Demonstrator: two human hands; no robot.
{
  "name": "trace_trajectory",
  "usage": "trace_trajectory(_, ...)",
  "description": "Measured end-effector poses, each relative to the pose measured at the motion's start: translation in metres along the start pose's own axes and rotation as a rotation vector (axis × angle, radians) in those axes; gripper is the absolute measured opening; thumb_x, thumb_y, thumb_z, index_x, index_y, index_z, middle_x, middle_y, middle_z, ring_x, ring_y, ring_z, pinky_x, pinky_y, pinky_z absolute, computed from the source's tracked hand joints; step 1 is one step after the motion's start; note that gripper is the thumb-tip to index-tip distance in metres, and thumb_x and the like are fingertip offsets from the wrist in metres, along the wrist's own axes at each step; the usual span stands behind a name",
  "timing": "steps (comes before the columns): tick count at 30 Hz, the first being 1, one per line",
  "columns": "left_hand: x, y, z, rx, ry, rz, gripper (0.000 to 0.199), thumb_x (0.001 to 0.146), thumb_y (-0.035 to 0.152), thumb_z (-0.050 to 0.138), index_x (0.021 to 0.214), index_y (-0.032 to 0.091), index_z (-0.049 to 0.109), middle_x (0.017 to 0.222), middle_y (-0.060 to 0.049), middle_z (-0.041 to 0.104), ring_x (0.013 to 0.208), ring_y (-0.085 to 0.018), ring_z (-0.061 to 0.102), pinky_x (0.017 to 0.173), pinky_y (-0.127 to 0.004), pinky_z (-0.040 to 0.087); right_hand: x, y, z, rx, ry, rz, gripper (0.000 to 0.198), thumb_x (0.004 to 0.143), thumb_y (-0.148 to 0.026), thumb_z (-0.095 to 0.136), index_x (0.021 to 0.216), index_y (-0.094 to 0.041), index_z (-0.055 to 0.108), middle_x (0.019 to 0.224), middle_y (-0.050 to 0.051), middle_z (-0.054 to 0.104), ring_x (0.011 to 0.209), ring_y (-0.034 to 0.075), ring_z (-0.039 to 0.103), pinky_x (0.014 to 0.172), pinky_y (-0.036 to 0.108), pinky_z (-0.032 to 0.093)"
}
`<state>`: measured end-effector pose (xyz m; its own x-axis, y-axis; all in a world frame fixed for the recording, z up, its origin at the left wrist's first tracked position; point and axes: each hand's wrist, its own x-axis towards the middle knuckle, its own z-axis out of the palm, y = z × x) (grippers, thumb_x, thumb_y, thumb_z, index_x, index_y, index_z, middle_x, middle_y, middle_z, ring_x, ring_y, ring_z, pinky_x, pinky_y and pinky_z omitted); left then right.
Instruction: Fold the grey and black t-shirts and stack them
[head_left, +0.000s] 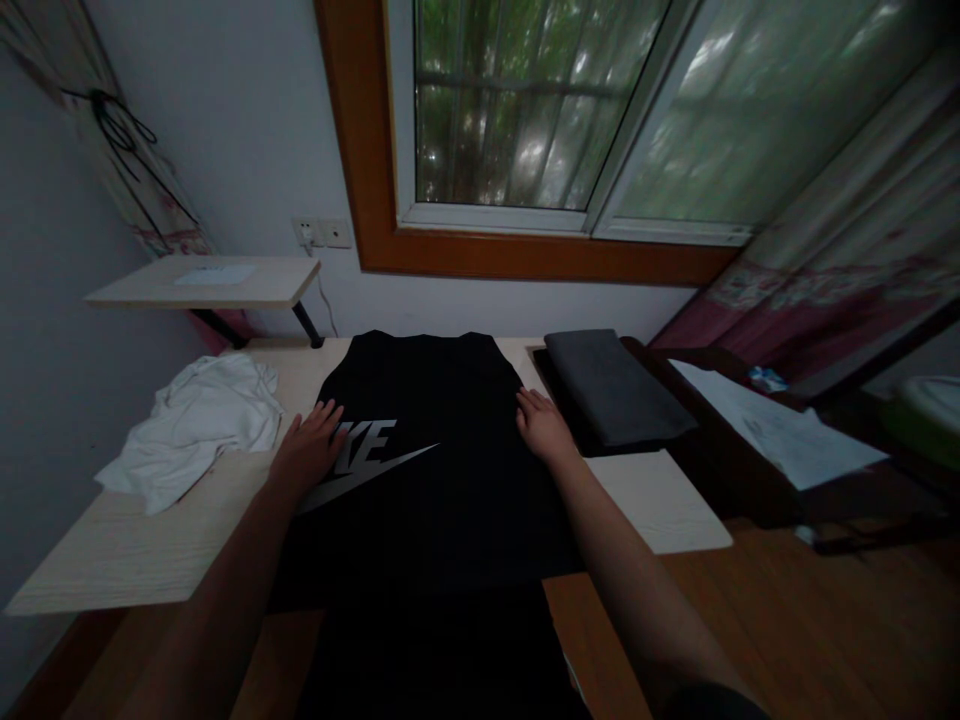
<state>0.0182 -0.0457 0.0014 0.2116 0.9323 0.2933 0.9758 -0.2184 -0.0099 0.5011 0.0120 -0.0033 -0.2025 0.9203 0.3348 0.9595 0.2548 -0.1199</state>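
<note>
A black shirt (pixel 450 500) with a grey printed logo lies spread over the light wooden desk, its lower part reaching the front edge. My left hand (pixel 311 445) rests on the shirt's left side with fingers stretched out, covering part of the lettering. On the right edge of the shirt lies my right hand (pixel 545 425), its fingers also extended. Neither hand grips anything. To the left is a crumpled white cloth (pixel 206 420). A folded dark grey cloth (pixel 615 385) sits to the right of my right hand, on top of a flat black item.
The desk (pixel 142 550) stands against the wall below a window (pixel 532 110). A raised shelf (pixel 262 285) with a paper on it is at the back left. Right of the desk, a dark surface holds a white sheet (pixel 772 425). Curtains hang on both sides.
</note>
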Motion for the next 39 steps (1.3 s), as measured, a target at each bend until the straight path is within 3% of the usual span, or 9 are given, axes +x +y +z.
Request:
trace_trajectory(11, 0.001, -0.001, 0.0, -0.027, 0.0, -0.021, 0.055, 0.104, 0.038, 0.036, 0.151, 0.015, 0.052, 0.161, -0.015, 0.046, 0.151, -0.033, 0.041, 0.121, -0.06, 0.033, 0.0, 0.0, -0.001, -0.016, 0.017, -0.017, 0.046, 0.101, -0.022, 0.044, 0.141, -0.009, 0.062, 0.151, 0.014, 0.058, 0.145, 0.029, 0.049, 0.121, 0.048, 0.039)
trace_trajectory(19, 0.0, 0.004, -0.004, -0.029, 0.006, -0.033, 0.054, 0.103, 0.036, 0.036, 0.15, 0.017, 0.054, 0.16, -0.014, 0.048, 0.151, -0.032, 0.041, 0.121, -0.059, 0.034, 0.001, -0.013, -0.013, -0.035, -0.018, 0.011, 0.051, 0.1, -0.023, 0.04, 0.146, -0.01, 0.058, 0.155, 0.015, 0.054, 0.144, 0.034, 0.048, 0.121, 0.054, 0.035)
trace_trajectory(24, 0.002, 0.002, -0.002, -0.028, -0.003, -0.039, 0.053, 0.102, 0.035, 0.038, 0.149, 0.018, 0.055, 0.16, -0.013, 0.048, 0.15, -0.032, 0.042, 0.121, -0.057, 0.034, 0.013, -0.058, -0.017, 0.016, -0.005, 0.062, 0.059, 0.102, -0.03, 0.04, 0.158, -0.01, 0.041, 0.165, 0.018, 0.037, 0.148, 0.036, 0.043, 0.122, 0.056, 0.031)
trace_trajectory(33, 0.002, 0.0, 0.0, -0.016, -0.022, -0.03, 0.055, 0.103, 0.035, 0.035, 0.15, 0.012, 0.053, 0.16, -0.016, 0.047, 0.151, -0.034, 0.041, 0.121, -0.059, 0.034, 0.042, -0.188, 0.001, 0.235, -0.176, -0.168, 0.069, 0.107, -0.052, 0.031, 0.16, -0.008, 0.037, 0.17, 0.017, 0.025, 0.159, 0.032, 0.021, 0.129, 0.055, 0.018)
trace_trajectory(36, 0.002, 0.001, -0.001, -0.015, -0.017, -0.034, 0.054, 0.103, 0.035, 0.035, 0.15, 0.014, 0.053, 0.16, -0.015, 0.047, 0.151, -0.033, 0.041, 0.122, -0.058, 0.033, 0.044, -0.209, 0.015, 0.263, -0.215, -0.197, 0.071, 0.107, -0.057, 0.03, 0.159, -0.01, 0.038, 0.17, 0.016, 0.026, 0.16, 0.031, 0.021, 0.129, 0.055, 0.017)
trace_trajectory(39, 0.002, 0.001, -0.004, -0.016, -0.03, -0.034, 0.054, 0.103, 0.035, 0.036, 0.15, 0.016, 0.053, 0.161, -0.015, 0.046, 0.151, -0.032, 0.041, 0.121, -0.058, 0.034, 0.045, -0.207, 0.023, 0.285, -0.213, -0.188, 0.07, 0.106, -0.059, 0.031, 0.16, -0.016, 0.038, 0.17, 0.013, 0.03, 0.159, 0.029, 0.022, 0.129, 0.055, 0.016)
